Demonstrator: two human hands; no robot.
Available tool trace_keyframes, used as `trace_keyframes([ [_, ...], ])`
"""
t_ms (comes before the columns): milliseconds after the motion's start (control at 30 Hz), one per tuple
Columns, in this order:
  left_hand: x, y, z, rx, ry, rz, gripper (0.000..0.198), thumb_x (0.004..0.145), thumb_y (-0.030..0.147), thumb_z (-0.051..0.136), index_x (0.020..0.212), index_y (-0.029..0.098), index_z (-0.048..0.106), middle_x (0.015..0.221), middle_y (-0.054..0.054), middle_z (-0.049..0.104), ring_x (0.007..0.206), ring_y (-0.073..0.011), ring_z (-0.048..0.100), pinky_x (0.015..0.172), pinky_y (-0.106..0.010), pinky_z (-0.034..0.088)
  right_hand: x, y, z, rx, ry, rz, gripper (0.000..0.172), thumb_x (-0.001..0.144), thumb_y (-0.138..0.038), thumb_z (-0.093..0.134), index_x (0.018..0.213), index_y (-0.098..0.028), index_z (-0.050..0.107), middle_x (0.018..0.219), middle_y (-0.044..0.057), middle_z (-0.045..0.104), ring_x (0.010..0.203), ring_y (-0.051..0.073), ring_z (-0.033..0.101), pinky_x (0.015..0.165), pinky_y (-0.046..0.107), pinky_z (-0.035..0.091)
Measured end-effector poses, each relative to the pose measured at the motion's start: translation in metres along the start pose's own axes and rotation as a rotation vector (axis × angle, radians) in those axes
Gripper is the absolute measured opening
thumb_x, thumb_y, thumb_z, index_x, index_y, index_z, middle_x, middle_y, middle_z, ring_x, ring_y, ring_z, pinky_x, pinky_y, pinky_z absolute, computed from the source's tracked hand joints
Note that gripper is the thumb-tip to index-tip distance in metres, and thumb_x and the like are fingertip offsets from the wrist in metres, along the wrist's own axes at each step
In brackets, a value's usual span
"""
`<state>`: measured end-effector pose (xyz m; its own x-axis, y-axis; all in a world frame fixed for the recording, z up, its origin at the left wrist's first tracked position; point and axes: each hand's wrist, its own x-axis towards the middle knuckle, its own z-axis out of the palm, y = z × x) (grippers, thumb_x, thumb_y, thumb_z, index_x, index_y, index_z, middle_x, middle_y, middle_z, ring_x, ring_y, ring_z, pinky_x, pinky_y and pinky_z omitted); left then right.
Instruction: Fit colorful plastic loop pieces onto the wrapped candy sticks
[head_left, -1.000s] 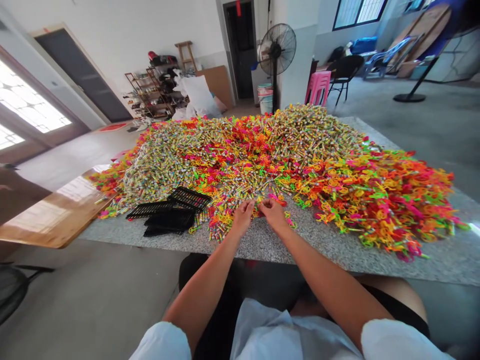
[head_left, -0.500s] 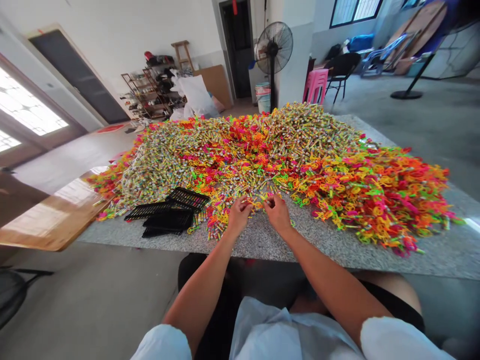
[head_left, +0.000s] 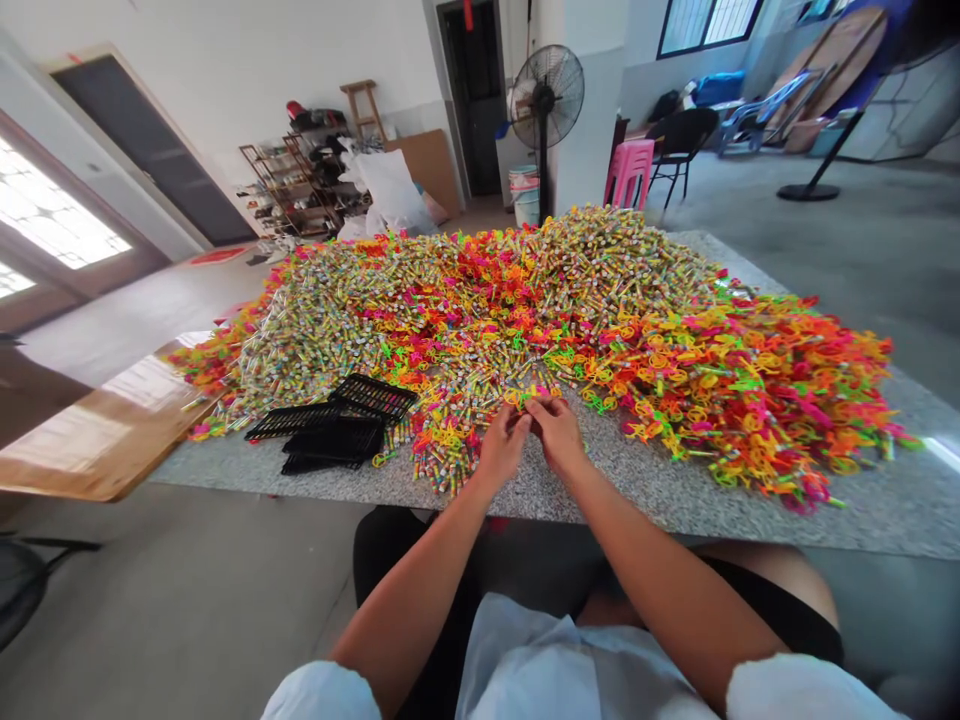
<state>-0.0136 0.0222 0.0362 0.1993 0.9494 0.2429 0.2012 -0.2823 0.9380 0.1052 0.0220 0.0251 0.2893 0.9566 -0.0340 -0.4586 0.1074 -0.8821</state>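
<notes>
Fingers pinched together on left hand [head_left: 504,447] & right hand [head_left: 559,433], tips touching, at near edge of colourful plastic pile [head_left: 600,310] on granite table [head_left: 675,495]. Black trays [head_left: 337,425] just left. Wrapper print too small to read.

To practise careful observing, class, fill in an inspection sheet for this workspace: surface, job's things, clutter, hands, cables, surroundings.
Surface: speckled stone table, mostly covered; a wooden table adjoins it at the left.
Job's things: huge pile of small colourful plastic pieces.
Clutter: stacked black grid trays, left of the hands.
Hands: left hand and right hand meet fingertip to fingertip at the pile's near edge; whether they pinch anything is too small to tell.
Cables: nothing seen.
Surroundings: standing fan, pink stool, black chair, cluttered shelf rack.
</notes>
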Motion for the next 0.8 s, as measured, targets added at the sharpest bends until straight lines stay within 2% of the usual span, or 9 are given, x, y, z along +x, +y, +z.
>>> trace_keyframes([
  [100, 0.003, 0.001, 0.004, -0.167, 0.140, -0.072, 0.026, 0.092, 0.043, 0.058, 0.101, 0.020, 0.063, 0.094, -0.004, 0.068, 0.087, -0.0180, 0.063, 0.083, -0.031, 0.051, -0.018, -0.009, 0.005, -0.056, -0.068, 0.055, 0.039, 0.075, -0.053, 0.076, 0.094, -0.021, 0.070, 0.092, 0.005, 0.073, 0.076, 0.019, 0.068, 0.064, 0.030, 0.057],
  [167, 0.007, 0.000, -0.002, -0.243, 0.209, -0.125, 0.022, 0.088, 0.039, 0.062, 0.097, 0.019, 0.062, 0.089, -0.002, 0.067, 0.082, -0.0156, 0.062, 0.081, -0.029, 0.051, -0.024, -0.019, 0.001, -0.187, -0.025, 0.005, 0.039, 0.076, -0.054, 0.075, 0.095, -0.020, 0.074, 0.091, 0.005, 0.073, 0.071, 0.018, 0.066, 0.055, 0.027, 0.053],
  [233, 0.009, 0.002, -0.012, -0.315, 0.215, -0.169, 0.018, 0.083, 0.034, 0.066, 0.092, 0.019, 0.060, 0.088, 0.000, 0.066, 0.080, -0.0139, 0.062, 0.080, -0.028, 0.052, -0.026, -0.031, -0.007, -0.280, 0.034, -0.088, 0.036, 0.079, -0.053, 0.072, 0.093, -0.020, 0.075, 0.083, 0.003, 0.071, 0.061, 0.015, 0.060, 0.049, 0.025, 0.048],
  [300, 0.008, 0.007, -0.021, -0.395, 0.164, -0.197, 0.017, 0.080, 0.030, 0.067, 0.091, 0.019, 0.059, 0.090, -0.001, 0.066, 0.081, -0.0136, 0.063, 0.080, -0.029, 0.054, -0.024, -0.043, -0.013, -0.280, -0.004, -0.129, 0.033, 0.082, -0.051, 0.070, 0.090, -0.019, 0.073, 0.069, 0.000, 0.065, 0.052, 0.012, 0.054, 0.047, 0.025, 0.046],
  [367, 0.006, 0.014, -0.027, -0.461, 0.078, -0.222, 0.020, 0.078, 0.028, 0.067, 0.094, 0.019, 0.058, 0.092, -0.001, 0.067, 0.081, -0.0144, 0.065, 0.077, -0.031, 0.057, -0.021, -0.052, -0.017, -0.248, -0.108, -0.114, 0.030, 0.082, -0.049, 0.071, 0.090, -0.019, 0.070, 0.060, -0.003, 0.059, 0.048, 0.012, 0.051, 0.046, 0.025, 0.046],
  [567, -0.001, 0.028, -0.025, -0.485, -0.111, -0.250, 0.026, 0.079, 0.034, 0.069, 0.099, 0.018, 0.062, 0.090, -0.003, 0.068, 0.076, -0.0152, 0.064, 0.068, -0.031, 0.060, -0.024, -0.064, -0.013, -0.290, -0.273, -0.050, 0.035, 0.079, -0.050, 0.074, 0.094, -0.022, 0.060, 0.071, -0.001, 0.068, 0.047, 0.010, 0.051, 0.040, 0.022, 0.040],
  [800, -0.003, 0.033, -0.020, -0.510, -0.157, -0.245, 0.031, 0.082, 0.041, 0.072, 0.101, 0.018, 0.067, 0.097, -0.006, 0.067, 0.082, -0.0160, 0.063, 0.065, -0.027, 0.060, -0.033, -0.057, -0.014, -0.278, -0.217, -0.076, 0.034, 0.081, -0.050, 0.072, 0.098, -0.023, 0.061, 0.062, -0.005, 0.058, 0.044, 0.010, 0.045, 0.040, 0.023, 0.038],
])
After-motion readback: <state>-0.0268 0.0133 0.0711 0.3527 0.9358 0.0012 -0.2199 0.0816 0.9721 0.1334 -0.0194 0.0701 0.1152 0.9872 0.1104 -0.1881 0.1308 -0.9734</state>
